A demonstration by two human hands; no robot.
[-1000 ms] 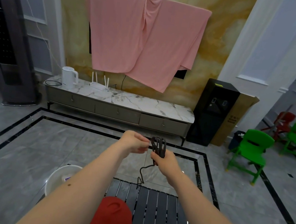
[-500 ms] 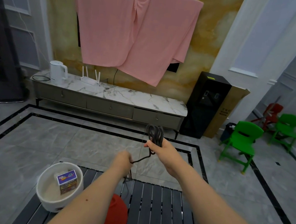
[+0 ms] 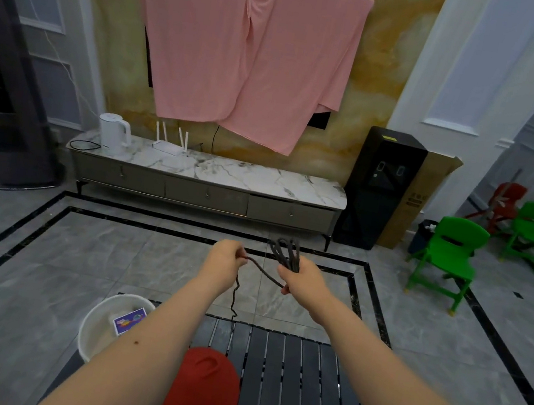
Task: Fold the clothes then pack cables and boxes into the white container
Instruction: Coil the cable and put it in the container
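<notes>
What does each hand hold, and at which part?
Both hold one dark cable. The right hand grips the bundle of loops at its lower end; the left hand pinches the loose strand leading from it.

A pink sheet (image 3: 246, 50) is seen draped over the yellow marbled wall (image 3: 379, 90). Below it, a marble-topped sideboard (image 3: 214, 173) is set against the wall, with a white kettle (image 3: 113, 133) and a router (image 3: 168, 146) carried on top. A black dispenser (image 3: 380, 188) is stood to its right. Green chairs (image 3: 448, 257) are placed on the grey tiled floor (image 3: 43, 255), which is bordered with black lines.
</notes>
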